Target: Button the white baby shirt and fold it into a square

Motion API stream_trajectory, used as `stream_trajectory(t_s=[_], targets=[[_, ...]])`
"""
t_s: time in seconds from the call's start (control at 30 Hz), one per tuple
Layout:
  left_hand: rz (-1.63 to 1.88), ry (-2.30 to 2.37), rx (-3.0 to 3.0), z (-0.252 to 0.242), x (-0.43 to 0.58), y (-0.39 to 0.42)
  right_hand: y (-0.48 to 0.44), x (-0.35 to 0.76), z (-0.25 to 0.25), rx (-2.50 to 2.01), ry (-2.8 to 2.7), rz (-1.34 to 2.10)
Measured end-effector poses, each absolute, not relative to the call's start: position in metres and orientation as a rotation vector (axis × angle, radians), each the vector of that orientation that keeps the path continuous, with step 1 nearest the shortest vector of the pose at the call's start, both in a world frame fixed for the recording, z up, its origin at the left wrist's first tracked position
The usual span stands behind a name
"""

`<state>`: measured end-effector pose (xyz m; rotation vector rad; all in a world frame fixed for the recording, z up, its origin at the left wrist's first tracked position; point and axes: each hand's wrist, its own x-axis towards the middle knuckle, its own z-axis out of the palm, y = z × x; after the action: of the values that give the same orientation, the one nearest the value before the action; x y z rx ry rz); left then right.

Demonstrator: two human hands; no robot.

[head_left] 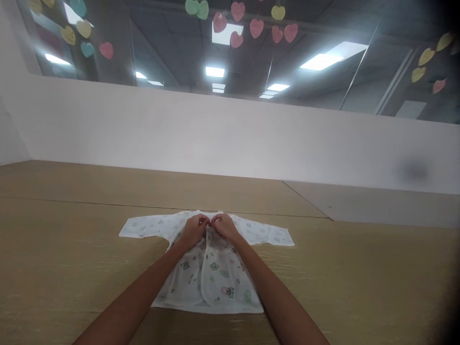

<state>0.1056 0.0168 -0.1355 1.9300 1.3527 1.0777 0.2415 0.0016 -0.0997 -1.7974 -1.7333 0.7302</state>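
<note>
the thin cotton baby jacket (pixel 219 282) looks soft and light, likely to slump and crease, so it is best taken by its front edges near the neckline. it lies flat and spread on the wooden worktop (pixel 64 287). the left hand (pixel 194 231) and right hand (pixel 223 227) meet at its collar, fingers (pixel 206 220) pinching the fabric.

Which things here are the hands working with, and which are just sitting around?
Working with:
the left hand
the right hand
the baby shirt

Just sitting around:
the table
the white wall
the paper hearts
</note>
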Motion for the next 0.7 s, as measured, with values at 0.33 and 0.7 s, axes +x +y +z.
stream_trajectory(t_s=[0.33,0.7], targets=[[1.042,1.541,1.983,-0.131,0.103,0.017,-0.001,0.243,-0.098,-1.816,-1.647,0.773],[0.428,1.232,2.025,-0.099,0.082,0.016,-0.013,0.241,-0.073,-1.843,-2.092,0.959]])
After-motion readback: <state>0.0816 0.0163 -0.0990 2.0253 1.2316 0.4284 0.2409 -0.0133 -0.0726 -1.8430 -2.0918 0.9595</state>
